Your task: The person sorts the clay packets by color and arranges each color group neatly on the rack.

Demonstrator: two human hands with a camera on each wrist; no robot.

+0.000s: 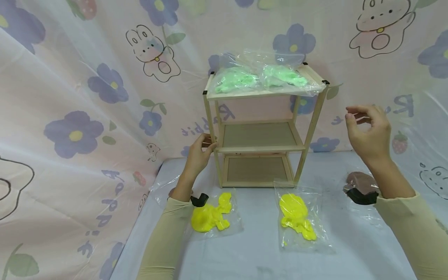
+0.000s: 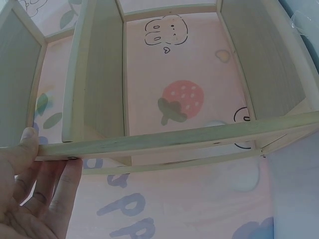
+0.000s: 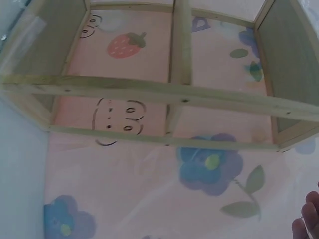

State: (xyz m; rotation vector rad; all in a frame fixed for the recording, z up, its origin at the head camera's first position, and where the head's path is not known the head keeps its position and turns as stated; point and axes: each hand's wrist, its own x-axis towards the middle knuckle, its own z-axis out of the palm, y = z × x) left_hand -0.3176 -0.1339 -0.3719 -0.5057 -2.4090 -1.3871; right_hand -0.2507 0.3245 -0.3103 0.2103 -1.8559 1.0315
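A small three-tier wooden shelf (image 1: 260, 136) stands upright near the back of the table. My left hand (image 1: 198, 155) holds its front left post about level with the middle board; in the left wrist view the thumb (image 2: 27, 142) lies on one side of the post and the fingers are on the other. Raised to the right of the shelf, my right hand (image 1: 371, 134) is apart from it, with its fingers loosely bent and nothing in them. Only some fingertips (image 3: 311, 214) show in the right wrist view. Two clear bags of green putty-like stuff (image 1: 236, 79) lie on the top board.
Two clear bags with yellow putty-like lumps (image 1: 206, 218) (image 1: 294, 212) lie on the table before the shelf. A bag with a brownish lump (image 1: 362, 182) sits by my right wrist. Behind the shelf hangs a patterned curtain (image 1: 168, 116); the table (image 1: 259, 249) has a pale cover.
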